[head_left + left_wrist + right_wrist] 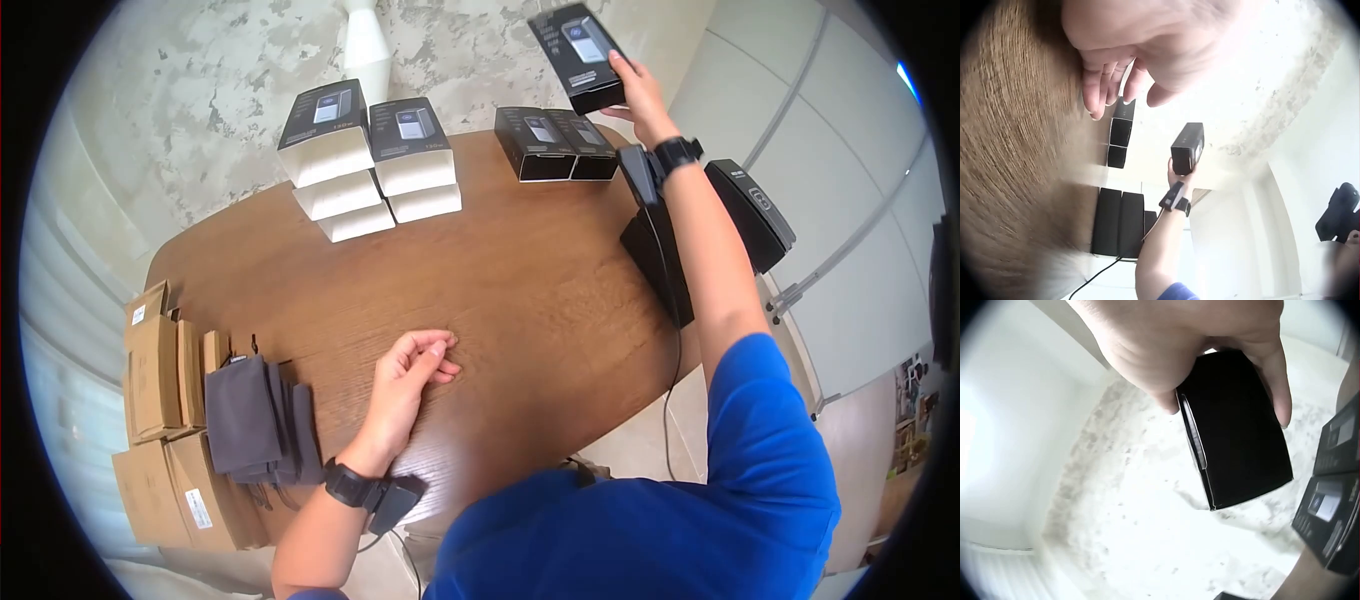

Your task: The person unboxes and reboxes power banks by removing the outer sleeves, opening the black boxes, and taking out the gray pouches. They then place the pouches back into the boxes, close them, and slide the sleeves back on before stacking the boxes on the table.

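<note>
My right hand grips a black printed box by its sides, raised above the table's far right edge. Close up in the right wrist view, the fingers and thumb of that hand lie on either side of the box's black end. Below it on the table, two similar black boxes stand side by side. My left hand rests near the middle of the wooden table, its fingers loosely curled and holding nothing.
Stacked boxes with white ends stand at the back left. Brown cartons and folded grey cloth pouches fill the left edge. Larger black boxes stand at the right edge, with a cable hanging beside them.
</note>
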Motion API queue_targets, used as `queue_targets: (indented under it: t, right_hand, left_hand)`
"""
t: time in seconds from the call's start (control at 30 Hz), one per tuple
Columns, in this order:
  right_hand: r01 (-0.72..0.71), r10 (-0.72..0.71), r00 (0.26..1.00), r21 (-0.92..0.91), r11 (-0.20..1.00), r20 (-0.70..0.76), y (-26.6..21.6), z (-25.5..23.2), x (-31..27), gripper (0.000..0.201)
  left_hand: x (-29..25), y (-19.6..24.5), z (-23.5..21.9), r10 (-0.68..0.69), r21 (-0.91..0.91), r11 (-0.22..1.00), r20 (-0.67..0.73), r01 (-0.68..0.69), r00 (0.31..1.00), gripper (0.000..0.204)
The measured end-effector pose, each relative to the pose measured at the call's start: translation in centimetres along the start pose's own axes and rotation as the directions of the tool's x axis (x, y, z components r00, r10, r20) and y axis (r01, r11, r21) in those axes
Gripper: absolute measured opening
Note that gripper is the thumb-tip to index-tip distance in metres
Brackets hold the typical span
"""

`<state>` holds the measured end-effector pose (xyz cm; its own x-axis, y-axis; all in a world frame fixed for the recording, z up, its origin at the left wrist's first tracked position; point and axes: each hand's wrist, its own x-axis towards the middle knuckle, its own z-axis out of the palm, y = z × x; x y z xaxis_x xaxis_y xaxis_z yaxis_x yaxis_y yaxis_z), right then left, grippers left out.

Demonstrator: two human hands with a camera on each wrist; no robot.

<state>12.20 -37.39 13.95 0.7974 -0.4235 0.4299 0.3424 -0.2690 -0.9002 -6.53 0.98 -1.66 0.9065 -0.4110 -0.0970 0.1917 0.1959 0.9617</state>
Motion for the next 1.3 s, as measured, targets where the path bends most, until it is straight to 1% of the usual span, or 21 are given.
queue_targets:
  t: [0.07, 0.1, 0.17, 0.3, 0.33, 0.37, 0.43, 0.47, 0.5, 0.53, 0.57, 0.6, 0.63, 0.7, 0.73, 0.8, 0.9, 1.0, 1.07, 1.2, 1.3]
  right_hand:
    - [-0.168, 0.163, 0.986, -0.198, 0.966, -0.043, 1.6, -0.3, 2.9, 0.054]
    - [-0.162, 0.157, 0.987, -0.2, 0.966, -0.042, 2.8, -0.6, 4.1, 0.054]
    - [-0.33, 0.324, 0.944, -0.149, 0.932, -0.063, 5.3, -1.3, 5.9, 0.06]
    - [-0.376, 0.375, 0.925, -0.014, 0.926, -0.054, 7.2, -1.7, 5.7, 0.059]
    - [-0.389, 0.378, 0.916, -0.066, 0.919, -0.134, 8.1, -1.8, 6.1, 0.049]
    - [-0.395, 0.384, 0.913, -0.069, 0.916, -0.135, 9.5, -2.4, 7.1, 0.049]
    - [-0.453, 0.435, 0.891, -0.329, 0.829, -0.13, 11.0, -2.8, 7.8, 0.051]
    - [-0.364, 0.38, 0.912, -0.729, 0.58, -0.154, 11.3, -3.9, 7.9, 0.052]
    - [-0.366, 0.385, 0.91, -0.732, 0.575, -0.154, 11.2, -3.8, 7.7, 0.052]
    - [-0.203, 0.223, 0.965, -0.931, 0.302, -0.138, 11.1, -3.6, 7.5, 0.054]
    - [-0.055, 0.075, 0.996, -0.998, -0.038, -0.058, 10.8, -3.6, 7.3, 0.056]
    - [-0.065, 0.104, 0.993, -0.997, 0.036, -0.061, 9.2, -2.6, 6.4, 0.068]
    - [-0.064, 0.107, 0.992, -0.997, 0.03, -0.06, 7.5, -1.1, 5.2, 0.068]
    - [-0.111, 0.165, 0.982, -0.987, 0.114, -0.091, 5.3, 1.3, 3.4, 0.085]
    - [-0.112, 0.166, 0.982, -0.987, 0.114, -0.092, 6.1, 1.1, 3.7, 0.085]
    - [-0.055, 0.358, 0.934, -0.98, 0.19, 0.017, 8.3, 0.8, 4.7, 0.094]
    - [0.01, 0.384, 0.918, -0.975, 0.222, 0.097, 9.5, -0.4, 5.5, 0.096]
    - [-0.012, 0.39, 0.919, -0.984, 0.178, 0.059, 9.2, -0.4, 5.1, 0.097]
    - [-0.026, 0.37, 0.928, -0.985, 0.171, 0.04, 9.1, 0.0, 4.1, 0.098]
    - [-0.022, 0.305, 0.951, -0.974, 0.224, 0.048, 10.8, -0.3, 4.7, 0.101]
    - [-0.049, 0.326, 0.945, -0.973, 0.225, 0.028, 10.4, -0.3, 4.9, 0.104]
  left_hand:
    - [0.0, -0.1, -0.1, 0.002, 0.035, 0.999, 0.018, -0.002, 1.0, 0.027]
    - [0.0, -0.2, -0.2, -0.005, 0.073, 0.997, 0.032, 0.003, 0.999, 0.027]
    - [0.1, -0.3, -0.3, 0.005, 0.074, 0.997, 0.032, -0.007, 0.999, 0.025]
    - [0.0, 0.0, -0.2, -0.048, 0.081, 0.996, 0.027, 0.045, 0.999, 0.023]
    - [0.0, 0.0, -0.2, -0.047, 0.081, 0.996, 0.024, 0.045, 0.999, 0.021]
    - [0.0, 0.0, -0.2, -0.048, 0.081, 0.996, 0.02, 0.046, 0.999, 0.019]
    - [-0.1, 0.0, -0.2, -0.059, 0.08, 0.995, 0.025, 0.057, 0.998, 0.019]
    - [-0.1, 0.0, -0.2, -0.062, 0.081, 0.995, 0.029, 0.06, 0.998, 0.018]
    - [-0.2, 0.0, -0.2, -0.069, 0.077, 0.995, 0.028, 0.066, 0.997, 0.018]
    - [-0.3, 0.2, -0.2, -0.072, 0.077, 0.995, 0.033, 0.069, 0.997, 0.017]
    - [-0.3, 0.2, -0.2, -0.075, 0.076, 0.995, 0.038, 0.072, 0.996, 0.017]
    - [-0.3, 0.1, -0.2, -0.079, 0.071, 0.995, 0.039, 0.076, 0.996, 0.017]
    - [-0.3, 0.1, -0.1, -0.075, 0.083, 0.994, 0.041, 0.072, 0.996, 0.017]
    - [-0.4, 0.0, 0.0, -0.073, 0.098, 0.993, 0.044, 0.069, 0.996, 0.016]
    - [-0.4, 0.1, 0.0, -0.07, 0.095, 0.993, 0.046, 0.065, 0.996, 0.016]
    - [-0.4, 0.1, -0.1, -0.067, 0.092, 0.994, 0.046, 0.063, 0.997, 0.016]
    - [-0.5, -0.2, -0.2, -0.057, 0.106, 0.993, 0.051, 0.051, 0.997, 0.015]
    - [-0.5, -0.6, -0.1, -0.043, 0.131, 0.991, 0.063, 0.035, 0.997, 0.014]
    - [-0.4, -0.7, -0.2, -0.015, 0.226, 0.974, 0.078, -0.003, 0.997, 0.015]
    - [-0.3, -0.1, -0.3, -0.029, 0.226, 0.974, 0.068, 0.012, 0.997, 0.017]
    - [0.0, -0.2, -0.5, -0.021, 0.148, 0.989, 0.081, 0.009, 0.997, 0.018]
